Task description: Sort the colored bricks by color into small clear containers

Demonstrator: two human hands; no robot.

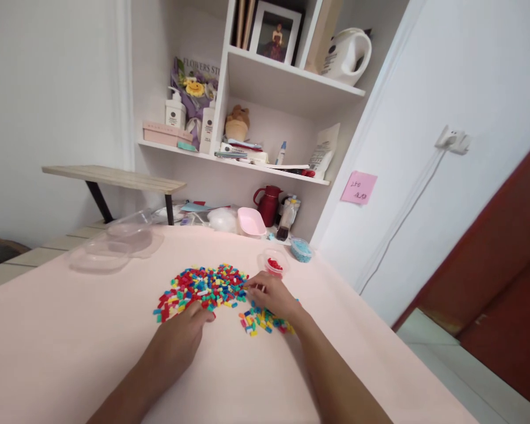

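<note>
A wide heap of small colourful toy bricks lies on the pink tabletop. My left hand is at the heap's near edge, its fingers curled closed, with a bit of a red brick showing at the fingertips. At the heap's right edge is my right hand, palm down, fingers bent and the thumb apart from them; I see nothing held in it. Beneath its wrist is a smaller group of bricks, partly covered. Just beyond that hand stands a clear tub with red bricks inside.
A lidded tub of blue pieces stands at the far right edge. Clear plastic containers lie at far left, near a wooden stand. At the back are a pink basin, a red jug and a bottle, under loaded shelves.
</note>
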